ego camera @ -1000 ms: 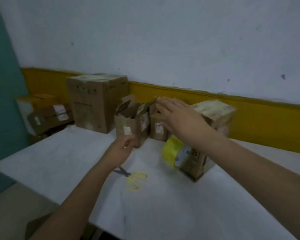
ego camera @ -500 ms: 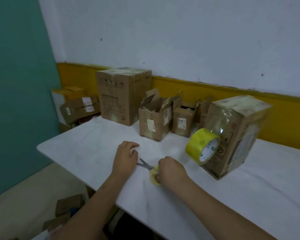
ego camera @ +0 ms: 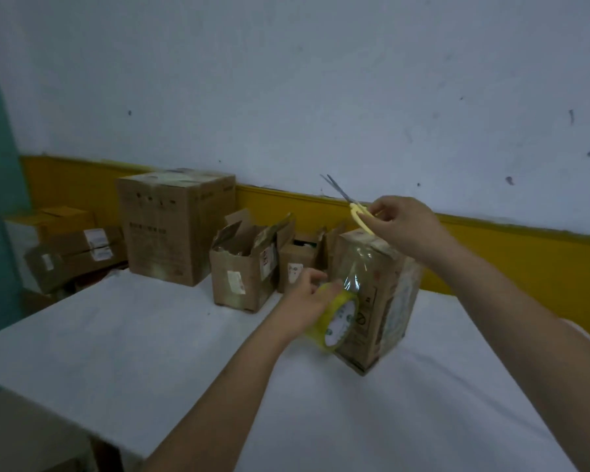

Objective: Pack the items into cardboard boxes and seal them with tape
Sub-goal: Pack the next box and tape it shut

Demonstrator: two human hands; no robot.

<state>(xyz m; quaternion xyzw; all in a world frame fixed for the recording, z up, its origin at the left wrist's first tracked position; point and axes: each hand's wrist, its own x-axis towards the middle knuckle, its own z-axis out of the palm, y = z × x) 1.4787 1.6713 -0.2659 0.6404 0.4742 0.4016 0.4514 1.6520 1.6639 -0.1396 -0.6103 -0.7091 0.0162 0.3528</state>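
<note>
A tall closed cardboard box (ego camera: 389, 301) stands on the white table (ego camera: 150, 352), with clear tape running down its front from the top. The yellow tape roll (ego camera: 338, 318) hangs against the box's left face, still joined to that strip. My left hand (ego camera: 304, 298) grips the roll from the left. My right hand (ego camera: 399, 223) holds yellow-handled scissors (ego camera: 355, 206) above the box top, blades slightly apart and pointing up to the left.
Two small opened boxes (ego camera: 246, 270) (ego camera: 300, 260) stand behind the roll. A large sealed box (ego camera: 174, 226) sits at the back left of the table. More boxes (ego camera: 65, 247) are stacked beyond the table's left edge, by the teal wall.
My right hand picked the scissors up off the table and raised them above the box. My left hand left the tabletop and took hold of the tape roll.
</note>
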